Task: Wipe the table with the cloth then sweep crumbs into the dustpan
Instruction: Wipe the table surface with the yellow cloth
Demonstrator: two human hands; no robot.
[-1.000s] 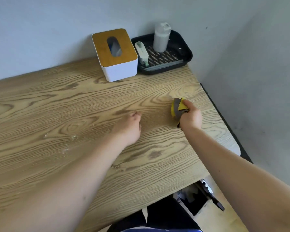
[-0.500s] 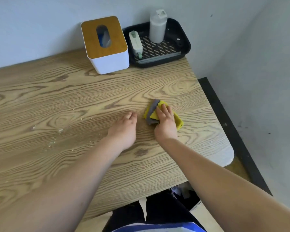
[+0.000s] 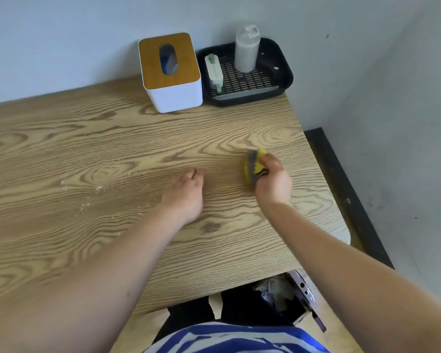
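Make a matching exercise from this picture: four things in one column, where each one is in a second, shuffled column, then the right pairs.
Things
1. cloth
2. crumbs
3. bottle
4. tissue box

Places
A. stands in the black tray
B. scattered on the table, left of the left hand
C. gripped in the right hand
D. by the wall, left of the tray

Pairs: 1-C, 2-B, 3-A, 4-D
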